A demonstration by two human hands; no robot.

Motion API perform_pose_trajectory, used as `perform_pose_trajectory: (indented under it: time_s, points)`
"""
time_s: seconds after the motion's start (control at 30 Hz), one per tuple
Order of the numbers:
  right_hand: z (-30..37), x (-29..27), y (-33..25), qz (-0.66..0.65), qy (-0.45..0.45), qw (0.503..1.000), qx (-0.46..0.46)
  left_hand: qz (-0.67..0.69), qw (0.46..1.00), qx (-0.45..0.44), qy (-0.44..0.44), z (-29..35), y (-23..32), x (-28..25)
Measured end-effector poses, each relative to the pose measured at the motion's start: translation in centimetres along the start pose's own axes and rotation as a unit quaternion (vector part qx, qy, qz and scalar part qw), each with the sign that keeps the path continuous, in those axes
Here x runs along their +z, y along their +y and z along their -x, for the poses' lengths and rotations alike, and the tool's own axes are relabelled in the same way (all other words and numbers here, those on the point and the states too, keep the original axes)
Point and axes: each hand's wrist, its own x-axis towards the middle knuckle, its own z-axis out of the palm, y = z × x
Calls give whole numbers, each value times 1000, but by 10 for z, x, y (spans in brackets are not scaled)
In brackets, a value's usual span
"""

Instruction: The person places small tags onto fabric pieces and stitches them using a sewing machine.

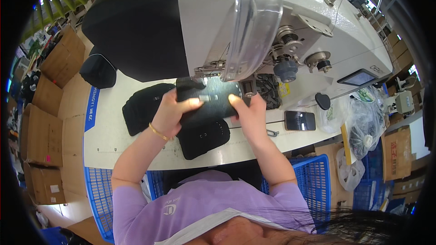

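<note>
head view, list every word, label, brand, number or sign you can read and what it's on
Wording is located here, not copied.
Long blue strip, white tabletop's left edge: large white lettering.
Glossy white sewing machine: lettering beside its rectangular screen.
Purple short-sleeved shirt: white emblem, tiny blurred lettering.
Brown cardboard box, right: red characters.
Black rectangular phone: screen marks too small to read.
Small yellow label near the machine: too small to read.

Black fabric piece (211, 109), white sewing machine (206, 22), lilac shirt (204, 199), blue basket (311, 177)

Blurred black piece (206, 109), fingers (190, 103) partly hidden, sewing machine (206, 22) cut off
</note>
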Motion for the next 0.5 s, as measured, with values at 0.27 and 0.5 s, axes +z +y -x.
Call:
perform_pose_trajectory:
  time_s: [0.27, 0.5]
  points:
    - [31, 7, 16, -64, -30, 997, 16, 64, 997, -34, -2, 20, -16, 5]
    - [30, 7, 18, -74, -48, 996, -6, 22, 998, -34, 49, 20, -12, 5]
